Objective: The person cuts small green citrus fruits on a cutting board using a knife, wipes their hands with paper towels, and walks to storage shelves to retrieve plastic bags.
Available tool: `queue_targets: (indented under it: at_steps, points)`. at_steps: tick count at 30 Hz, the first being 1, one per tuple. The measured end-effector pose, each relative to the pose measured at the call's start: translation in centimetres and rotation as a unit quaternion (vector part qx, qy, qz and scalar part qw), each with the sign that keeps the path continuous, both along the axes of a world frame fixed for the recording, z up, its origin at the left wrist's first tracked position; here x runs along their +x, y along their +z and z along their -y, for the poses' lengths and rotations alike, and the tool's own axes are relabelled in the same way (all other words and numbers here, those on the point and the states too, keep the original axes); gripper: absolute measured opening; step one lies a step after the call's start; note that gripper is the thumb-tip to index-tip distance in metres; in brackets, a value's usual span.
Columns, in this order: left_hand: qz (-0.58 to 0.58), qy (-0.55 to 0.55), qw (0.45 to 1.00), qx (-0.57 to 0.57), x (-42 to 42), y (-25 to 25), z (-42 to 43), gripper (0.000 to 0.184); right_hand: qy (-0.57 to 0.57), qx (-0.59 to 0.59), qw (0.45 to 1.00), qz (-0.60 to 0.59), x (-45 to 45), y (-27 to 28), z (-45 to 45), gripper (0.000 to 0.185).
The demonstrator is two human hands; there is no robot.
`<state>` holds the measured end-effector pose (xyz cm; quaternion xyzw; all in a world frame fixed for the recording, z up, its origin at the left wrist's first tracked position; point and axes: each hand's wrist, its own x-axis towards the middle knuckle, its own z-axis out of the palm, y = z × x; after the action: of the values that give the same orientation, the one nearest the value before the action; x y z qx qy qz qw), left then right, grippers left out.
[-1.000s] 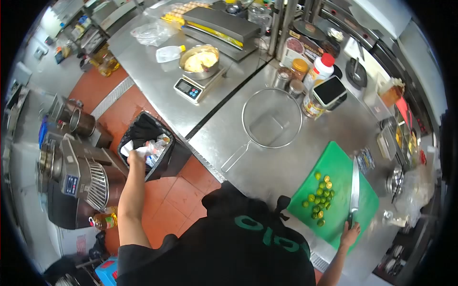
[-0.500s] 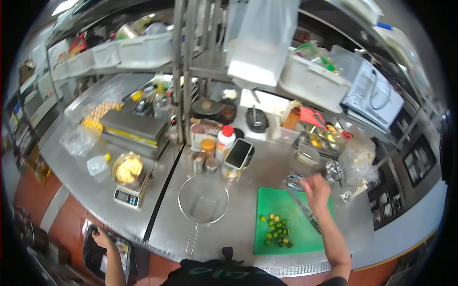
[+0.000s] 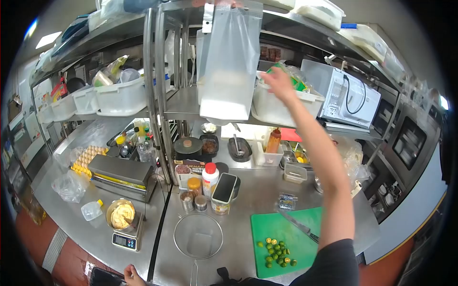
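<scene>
My right hand (image 3: 279, 85) is raised over the front rim of a white plastic bin (image 3: 286, 106) on the shelf, beside hanging clear plastic bags (image 3: 229, 66). Its fingers are apart, with nothing visible in them. At the bottom edge, my left hand (image 3: 133, 276) shows only in part, low beside the counter edge; its fingers look loosely apart and hold nothing visible. A green cutting board (image 3: 267, 229) carries several small green citrus fruits (image 3: 276, 251), some halved, and a knife (image 3: 298, 225). Just behind the board lies a small plastic packet (image 3: 287, 201).
A wire strainer (image 3: 198, 236) rests on the counter. Left of it, a bowl of pale yellow food (image 3: 121, 214) sits on a digital scale (image 3: 125, 241). Behind the strainer stand jars, a red-capped white bottle (image 3: 210, 178) and a phone (image 3: 224, 187). The steel shelf (image 3: 183, 102) overhangs the counter.
My right hand has risen from above the cutting board to the shelf bin. My left hand now shows less, at the bottom edge. The view has tilted up.
</scene>
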<state>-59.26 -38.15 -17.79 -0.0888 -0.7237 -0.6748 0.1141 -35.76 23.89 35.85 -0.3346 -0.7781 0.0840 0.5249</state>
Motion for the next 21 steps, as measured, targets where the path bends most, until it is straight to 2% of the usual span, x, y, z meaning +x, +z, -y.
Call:
queue_targets:
  at_steps: [1, 2, 3, 4, 5, 6, 7, 10, 11, 13, 14, 15, 17, 18, 19, 20, 21]
  points:
    - [-0.004, -0.002, 1.000, -0.003, 0.6, 0.6, -0.4, 0.014, -0.024, -0.014, 1.000, 0.007, -2.6, -1.0, -1.4, 0.072]
    - [0.046, -0.003, 0.999, 0.007, 2.2, 2.5, -1.0, 0.012, 0.000, -0.024, 0.998, 0.050, -4.2, -1.8, 0.2, 0.070]
    - [0.096, -0.004, 0.995, 0.018, 2.9, 3.7, -1.7, 0.010, 0.036, -0.074, 0.997, 0.011, -5.6, -2.6, 3.3, 0.057]
    - [0.098, -0.043, 0.994, 0.037, 2.3, 2.8, -1.1, 0.009, 0.027, 0.001, 0.997, -0.068, -7.6, -4.5, 4.9, 0.035]
    - [0.114, 0.005, 0.990, -0.080, 5.4, 8.4, -2.2, 0.019, 0.060, 0.004, 0.992, -0.111, -9.1, -5.3, 7.2, 0.027]
    - [0.098, 0.009, 0.995, -0.034, 7.0, 11.4, -3.6, 0.013, 0.094, 0.007, 0.984, -0.153, -10.1, -5.1, 10.0, 0.020]
    - [0.084, 0.013, 0.996, 0.011, 8.0, 12.9, -4.3, 0.015, 0.122, 0.078, 0.970, -0.194, -10.8, -4.9, 11.9, 0.015]
    - [0.088, -0.039, 0.995, 0.031, 5.7, 7.9, -1.7, 0.009, 0.140, 0.063, 0.964, -0.219, -9.3, -2.5, 14.8, 0.021]
    - [0.092, -0.050, 0.994, 0.044, 6.3, 8.1, -1.8, 0.009, 0.142, 0.056, 0.965, -0.213, -8.9, -1.7, 15.1, 0.026]
    - [0.052, -0.060, 0.996, 0.039, 7.2, 8.1, -1.6, 0.011, 0.113, 0.137, 0.927, -0.331, -6.7, -1.3, 13.8, 0.042]
    - [0.079, -0.046, 0.993, 0.075, 8.9, 10.2, -2.3, 0.012, 0.040, 0.200, 0.925, -0.319, -5.2, -0.5, 12.8, 0.049]
    - [0.080, -0.061, 0.992, 0.073, 8.6, 8.9, -1.4, 0.010, -0.034, 0.261, 0.914, -0.309, -4.1, 0.4, 12.0, 0.056]
    - [0.098, -0.038, 0.994, 0.017, 8.7, 8.6, -0.7, 0.007, 0.034, 0.391, 0.863, -0.319, -2.9, 2.9, 13.1, 0.054]
    - [0.102, -0.032, 0.994, 0.022, 9.0, 9.0, -1.2, 0.007, 0.129, 0.388, 0.870, -0.275, -3.3, 3.9, 13.3, 0.050]
    - [0.110, -0.017, 0.993, 0.027, 9.3, 9.8, -2.1, 0.006, 0.135, 0.388, 0.870, -0.273, -4.4, 4.9, 13.7, 0.050]
    - [0.117, -0.005, 0.993, 0.028, 9.3, 10.2, -2.4, 0.006, 0.286, 0.202, 0.920, -0.173, -5.7, 6.0, 14.0, 0.048]
    - [0.096, -0.037, 0.993, 0.051, 8.9, 9.3, -2.5, 0.007, 0.415, 0.000, 0.908, -0.062, -7.3, 6.9, 14.1, 0.046]
